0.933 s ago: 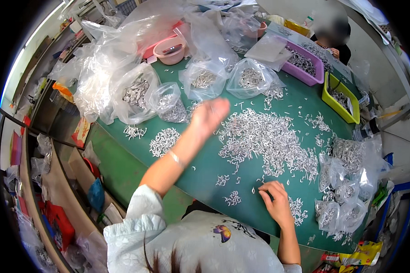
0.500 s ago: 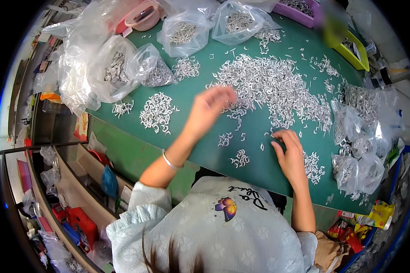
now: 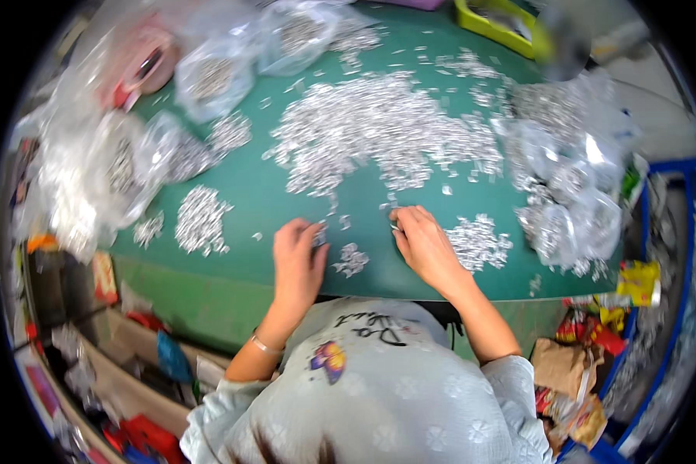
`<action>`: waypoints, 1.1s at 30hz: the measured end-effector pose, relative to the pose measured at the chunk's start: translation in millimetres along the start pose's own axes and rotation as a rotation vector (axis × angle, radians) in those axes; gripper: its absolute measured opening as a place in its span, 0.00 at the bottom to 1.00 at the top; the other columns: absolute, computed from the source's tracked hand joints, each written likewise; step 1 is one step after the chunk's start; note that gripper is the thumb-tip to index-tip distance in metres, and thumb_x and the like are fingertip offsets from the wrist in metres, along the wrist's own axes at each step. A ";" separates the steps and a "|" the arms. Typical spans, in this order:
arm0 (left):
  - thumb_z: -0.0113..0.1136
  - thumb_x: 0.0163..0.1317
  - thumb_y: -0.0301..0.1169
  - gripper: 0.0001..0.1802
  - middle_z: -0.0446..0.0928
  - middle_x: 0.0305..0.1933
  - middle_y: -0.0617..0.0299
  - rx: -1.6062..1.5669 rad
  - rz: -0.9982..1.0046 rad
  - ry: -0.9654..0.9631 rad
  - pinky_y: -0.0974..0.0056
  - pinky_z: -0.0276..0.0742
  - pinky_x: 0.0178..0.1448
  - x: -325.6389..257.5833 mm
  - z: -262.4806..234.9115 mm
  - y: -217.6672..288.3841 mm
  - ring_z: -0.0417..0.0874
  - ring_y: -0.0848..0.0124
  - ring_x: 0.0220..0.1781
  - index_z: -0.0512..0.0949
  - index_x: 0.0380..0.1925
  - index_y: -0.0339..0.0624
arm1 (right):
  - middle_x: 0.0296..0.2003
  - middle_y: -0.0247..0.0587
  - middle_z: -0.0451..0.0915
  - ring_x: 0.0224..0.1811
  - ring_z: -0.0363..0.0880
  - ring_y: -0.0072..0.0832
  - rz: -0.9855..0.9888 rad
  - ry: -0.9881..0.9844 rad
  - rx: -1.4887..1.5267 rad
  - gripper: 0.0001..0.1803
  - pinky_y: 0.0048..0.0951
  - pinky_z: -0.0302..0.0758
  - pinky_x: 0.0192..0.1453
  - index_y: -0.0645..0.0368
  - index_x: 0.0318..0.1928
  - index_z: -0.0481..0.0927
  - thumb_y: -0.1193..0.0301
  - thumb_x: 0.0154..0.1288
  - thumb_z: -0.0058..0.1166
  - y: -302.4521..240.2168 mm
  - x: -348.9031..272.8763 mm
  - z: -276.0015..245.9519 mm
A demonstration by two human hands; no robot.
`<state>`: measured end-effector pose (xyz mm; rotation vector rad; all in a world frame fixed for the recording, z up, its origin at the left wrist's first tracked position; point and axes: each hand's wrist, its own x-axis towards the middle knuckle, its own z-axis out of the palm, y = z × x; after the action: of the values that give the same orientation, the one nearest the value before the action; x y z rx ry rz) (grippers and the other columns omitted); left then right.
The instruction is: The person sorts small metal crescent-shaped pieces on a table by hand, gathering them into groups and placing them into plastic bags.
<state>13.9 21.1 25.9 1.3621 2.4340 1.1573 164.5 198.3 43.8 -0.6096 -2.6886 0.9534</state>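
Note:
My left hand [image 3: 298, 259] is low over the green table [image 3: 263, 263], fingers curled and thumb apart. A few small silver metal pieces [image 3: 319, 234] show beside its fingertips; whether they are touched is blurred. My right hand [image 3: 428, 246] has thumb and fingers drawn together, with a small silver metal piece [image 3: 394, 226] at the tips. Between the hands lies a little cluster of curved silver pieces [image 3: 351, 261]. Beyond them spreads a large heap of such pieces [image 3: 371, 127]. A smaller pile [image 3: 478, 243] sits just right of my right hand.
Another pile [image 3: 200, 220] lies at left. Clear plastic bags of metal pieces stand at the back [image 3: 213, 77] and the right [image 3: 568, 182]. A pink basket [image 3: 151, 66] and a yellow-green tray [image 3: 496, 31] are at the far side. Snack packets [image 3: 638, 284] lie off the right edge.
My left hand has come back from the large heap to the near part of the table. My right fingers have drawn closer together. The whole view has shifted, moving the table's contents leftward.

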 end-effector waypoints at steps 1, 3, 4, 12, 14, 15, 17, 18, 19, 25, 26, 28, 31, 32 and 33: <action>0.67 0.51 0.19 0.24 0.72 0.50 0.51 0.032 0.022 -0.009 0.54 0.70 0.55 -2.9 -1.0 -4.2 0.73 0.52 0.50 0.76 0.50 0.39 | 0.38 0.52 0.78 0.45 0.76 0.49 0.021 0.123 -0.024 0.10 0.45 0.74 0.51 0.63 0.41 0.76 0.82 0.58 0.55 6.2 -3.8 -15.8; 0.65 0.52 0.17 0.23 0.71 0.49 0.52 0.002 0.000 -0.031 0.55 0.69 0.54 -5.6 -1.6 -2.1 0.72 0.54 0.49 0.76 0.50 0.38 | 0.37 0.51 0.79 0.42 0.79 0.49 0.057 0.391 -0.130 0.10 0.44 0.76 0.46 0.62 0.42 0.78 0.80 0.58 0.58 29.3 -15.6 -60.3; 0.64 0.52 0.16 0.23 0.71 0.49 0.52 -0.005 -0.021 -0.037 0.56 0.69 0.54 -6.6 -2.7 -2.2 0.72 0.54 0.49 0.76 0.50 0.38 | 0.36 0.50 0.80 0.39 0.80 0.43 0.183 0.442 -0.180 0.10 0.40 0.76 0.43 0.62 0.43 0.78 0.78 0.60 0.58 40.1 -20.9 -90.1; 0.60 0.53 0.14 0.17 0.73 0.48 0.51 -0.080 0.071 -0.027 0.56 0.73 0.54 -0.4 6.7 -18.7 0.75 0.53 0.49 0.76 0.45 0.36 | 0.43 0.47 0.82 0.46 0.78 0.42 0.319 0.742 -0.724 0.10 0.39 0.74 0.50 0.63 0.46 0.81 0.75 0.64 0.57 127.5 -52.8 -198.1; 0.61 0.54 0.14 0.16 0.75 0.47 0.52 -0.093 0.071 -0.005 0.58 0.75 0.53 3.7 5.8 -17.3 0.77 0.54 0.49 0.78 0.44 0.36 | 0.42 0.46 0.82 0.45 0.78 0.42 0.284 0.676 -0.512 0.09 0.37 0.74 0.51 0.63 0.45 0.81 0.76 0.64 0.57 91.6 -38.4 -162.4; 0.62 0.54 0.15 0.16 0.75 0.47 0.52 -0.136 0.032 0.012 0.58 0.75 0.52 4.9 8.8 -18.0 0.77 0.54 0.49 0.78 0.44 0.36 | 0.42 0.46 0.82 0.45 0.78 0.43 0.264 0.512 -0.339 0.10 0.37 0.74 0.51 0.62 0.45 0.81 0.77 0.63 0.58 71.8 -33.2 -137.8; 0.64 0.53 0.16 0.18 0.75 0.48 0.54 -0.256 -0.039 0.027 0.58 0.75 0.52 11.5 13.4 -11.5 0.77 0.55 0.49 0.78 0.45 0.37 | 0.41 0.46 0.81 0.44 0.78 0.43 0.138 0.206 -0.103 0.11 0.37 0.74 0.52 0.62 0.45 0.81 0.77 0.60 0.60 29.0 -27.0 -91.5; 0.66 0.52 0.16 0.19 0.75 0.48 0.54 -0.330 -0.075 0.034 0.58 0.74 0.53 15.0 9.9 -6.2 0.77 0.55 0.49 0.78 0.46 0.38 | 0.41 0.46 0.81 0.45 0.78 0.43 0.021 0.067 -0.034 0.12 0.38 0.74 0.52 0.62 0.45 0.81 0.78 0.59 0.61 10.3 -24.1 -72.0; 0.66 0.52 0.17 0.19 0.74 0.48 0.54 -0.249 -0.039 0.048 0.58 0.74 0.52 14.6 6.5 -4.7 0.76 0.55 0.49 0.78 0.46 0.37 | 0.41 0.46 0.81 0.45 0.78 0.43 -0.010 0.010 0.023 0.13 0.38 0.74 0.52 0.62 0.45 0.81 0.78 0.58 0.62 0.4 -23.6 -57.9; 0.71 0.49 0.23 0.22 0.74 0.52 0.55 -0.087 0.034 0.003 0.57 0.71 0.56 -12.3 2.5 -2.2 0.74 0.55 0.54 0.79 0.47 0.39 | 0.54 0.41 0.76 0.57 0.73 0.41 -0.214 0.002 -0.026 0.20 0.39 0.69 0.58 0.61 0.52 0.78 0.79 0.57 0.59 -28.6 11.0 12.8; 0.71 0.50 0.25 0.22 0.74 0.53 0.55 -0.069 0.095 -0.055 0.56 0.70 0.57 -16.2 4.0 1.6 0.73 0.55 0.55 0.79 0.48 0.40 | 0.56 0.40 0.75 0.58 0.72 0.41 -0.240 -0.010 -0.104 0.21 0.40 0.67 0.59 0.61 0.53 0.78 0.79 0.57 0.59 -27.3 10.0 17.8; 0.70 0.51 0.28 0.22 0.74 0.55 0.56 -0.038 0.210 -0.163 0.54 0.68 0.59 -20.9 4.5 12.7 0.72 0.54 0.58 0.79 0.49 0.41 | 0.58 0.38 0.74 0.60 0.70 0.41 -0.298 -0.040 -0.265 0.22 0.42 0.64 0.61 0.61 0.54 0.77 0.79 0.57 0.58 -24.6 5.7 26.2; 0.70 0.52 0.31 0.24 0.73 0.58 0.56 -0.030 0.203 -0.202 0.53 0.65 0.61 -29.1 9.8 8.0 0.71 0.54 0.61 0.78 0.50 0.42 | 0.60 0.38 0.74 0.62 0.68 0.41 -0.201 -0.022 -0.180 0.22 0.46 0.61 0.63 0.61 0.56 0.77 0.78 0.59 0.57 -13.6 -8.9 21.8; 0.70 0.52 0.30 0.24 0.72 0.59 0.56 -0.041 0.199 -0.197 0.53 0.65 0.61 -29.2 10.2 5.7 0.71 0.54 0.61 0.77 0.50 0.42 | 0.60 0.38 0.73 0.63 0.68 0.41 -0.179 -0.014 -0.135 0.22 0.46 0.61 0.64 0.60 0.56 0.77 0.77 0.59 0.56 -12.6 -9.9 20.9; 0.71 0.51 0.29 0.25 0.72 0.58 0.55 -0.070 0.187 -0.184 0.53 0.65 0.61 -28.2 10.4 4.0 0.71 0.54 0.60 0.76 0.51 0.41 | 0.63 0.38 0.71 0.67 0.65 0.41 -0.168 -0.017 -0.092 0.23 0.50 0.58 0.67 0.60 0.59 0.76 0.75 0.61 0.56 -17.5 -6.1 19.6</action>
<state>37.8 6.5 14.3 1.6248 2.1581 1.0897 157.9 172.4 39.6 -0.3868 -2.7586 0.7991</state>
